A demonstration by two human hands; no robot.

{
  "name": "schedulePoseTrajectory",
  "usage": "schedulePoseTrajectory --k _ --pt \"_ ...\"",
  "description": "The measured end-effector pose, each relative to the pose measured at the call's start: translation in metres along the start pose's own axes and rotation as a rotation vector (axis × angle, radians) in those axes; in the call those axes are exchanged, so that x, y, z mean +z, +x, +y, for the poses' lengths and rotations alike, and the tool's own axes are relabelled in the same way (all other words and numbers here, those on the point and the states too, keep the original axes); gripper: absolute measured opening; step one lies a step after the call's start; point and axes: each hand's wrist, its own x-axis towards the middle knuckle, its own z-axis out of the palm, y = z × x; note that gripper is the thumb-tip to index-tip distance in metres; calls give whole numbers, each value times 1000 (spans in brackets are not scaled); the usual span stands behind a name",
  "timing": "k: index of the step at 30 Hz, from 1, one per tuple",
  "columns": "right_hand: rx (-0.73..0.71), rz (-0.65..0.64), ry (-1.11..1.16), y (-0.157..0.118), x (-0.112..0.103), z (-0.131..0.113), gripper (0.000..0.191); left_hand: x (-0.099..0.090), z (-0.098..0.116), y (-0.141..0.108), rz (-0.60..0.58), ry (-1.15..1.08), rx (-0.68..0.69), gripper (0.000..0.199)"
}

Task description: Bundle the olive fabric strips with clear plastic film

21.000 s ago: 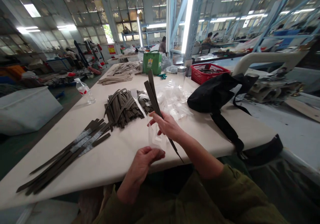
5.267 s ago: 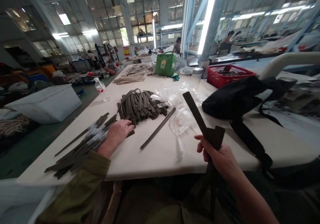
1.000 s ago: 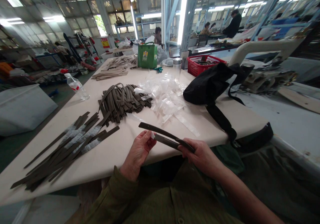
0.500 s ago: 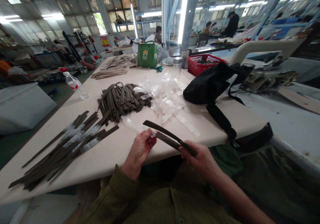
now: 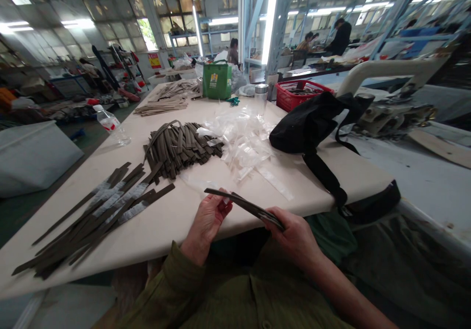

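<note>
Dark strips (image 5: 245,204) stretch between my two hands over the table's front edge. My right hand (image 5: 292,233) is closed round their right ends. At their left end, my left hand (image 5: 209,221) pinches a bit of clear plastic film (image 5: 196,183) whose far part trails onto the table. A heap of dark strips (image 5: 176,147) lies beyond my left hand, beside a crumpled pile of clear plastic (image 5: 245,145). Several strip bundles with plastic wrapped round their middles (image 5: 110,201) rest at the left of the table.
On the table (image 5: 154,231) stand a plastic bottle (image 5: 112,125), a green bag (image 5: 217,80) and a clear jar (image 5: 261,98). A black bag (image 5: 307,125) and a red basket (image 5: 300,93) are at the right, near a machine (image 5: 397,115). People (image 5: 340,37) are far behind.
The strips in my right hand have drawn closer together, and their left end has dropped and moved left over my left fingertips. Both hands have stayed nearly in place.
</note>
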Motion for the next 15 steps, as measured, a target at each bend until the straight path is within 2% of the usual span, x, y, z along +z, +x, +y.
schedulePoseTrajectory --k 4,7,15 --pt "-101 86 -143 -3 6 2 17 2 0 1 62 -30 9 30" --pt "-145 92 -217 -5 10 2 22 0 -1 3 63 -2 24 28" --pt "-39 10 -133 5 12 -12 16 3 -16 -3 59 92 -25 36"
